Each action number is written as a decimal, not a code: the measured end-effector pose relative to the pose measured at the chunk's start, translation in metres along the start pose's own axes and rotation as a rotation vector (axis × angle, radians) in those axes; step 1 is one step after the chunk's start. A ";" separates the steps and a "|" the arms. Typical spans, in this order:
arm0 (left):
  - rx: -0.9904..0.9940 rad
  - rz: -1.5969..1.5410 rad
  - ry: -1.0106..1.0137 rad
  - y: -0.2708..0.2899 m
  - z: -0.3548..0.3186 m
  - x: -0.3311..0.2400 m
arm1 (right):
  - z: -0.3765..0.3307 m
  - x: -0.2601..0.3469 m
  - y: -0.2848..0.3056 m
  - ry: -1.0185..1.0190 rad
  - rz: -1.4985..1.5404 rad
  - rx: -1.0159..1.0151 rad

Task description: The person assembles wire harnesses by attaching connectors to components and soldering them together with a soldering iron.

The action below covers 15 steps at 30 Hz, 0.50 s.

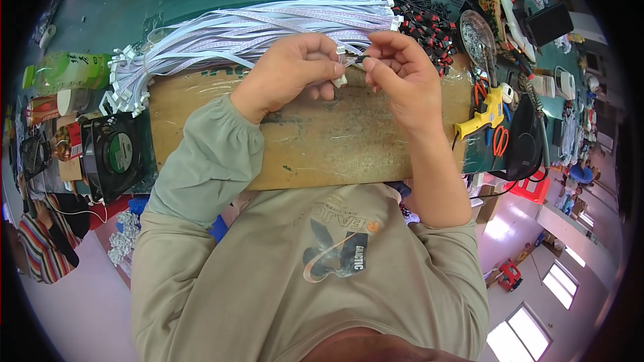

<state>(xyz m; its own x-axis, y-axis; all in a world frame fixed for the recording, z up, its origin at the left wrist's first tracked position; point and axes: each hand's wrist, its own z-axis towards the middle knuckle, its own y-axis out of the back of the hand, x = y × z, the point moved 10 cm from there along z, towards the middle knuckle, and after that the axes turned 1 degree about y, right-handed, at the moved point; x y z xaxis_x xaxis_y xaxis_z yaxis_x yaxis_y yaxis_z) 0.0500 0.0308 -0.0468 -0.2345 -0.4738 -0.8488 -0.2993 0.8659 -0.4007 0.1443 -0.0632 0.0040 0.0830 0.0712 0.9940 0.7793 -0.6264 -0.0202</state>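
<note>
While left grip [293, 70] pinches white connector [341, 82], right grip [408, 82] pinches black piece [362, 59], round dish [463, 25], contents unclear

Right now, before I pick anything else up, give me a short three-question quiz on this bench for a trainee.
1. Multiple choice: which of these lies to the right of the person's right hand?
A) black fan
B) yellow tool
C) green bottle

2. True or false: the ribbon cables bundled on the bench are bright red.

3. Short answer: which hand pinches the small black part, and what does the other hand hold?

Key:
1. B.
2. False; they are white.
3. The right hand pinches it; the left hand holds a white connector.
</note>
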 end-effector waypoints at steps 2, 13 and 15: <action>-0.005 0.012 -0.002 0.000 -0.001 -0.001 | 0.001 0.000 -0.002 0.005 -0.042 0.021; 0.025 0.117 -0.006 -0.007 0.001 0.001 | 0.001 0.000 -0.004 0.066 -0.441 0.078; 0.013 0.136 0.009 -0.007 0.000 0.004 | -0.001 0.003 -0.003 0.073 -0.474 0.077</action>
<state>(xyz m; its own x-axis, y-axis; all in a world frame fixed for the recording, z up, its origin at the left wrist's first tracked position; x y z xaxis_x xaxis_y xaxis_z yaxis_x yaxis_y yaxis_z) 0.0510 0.0227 -0.0474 -0.2808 -0.3529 -0.8925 -0.2522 0.9244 -0.2861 0.1416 -0.0618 0.0067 -0.3339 0.2788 0.9004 0.7647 -0.4785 0.4317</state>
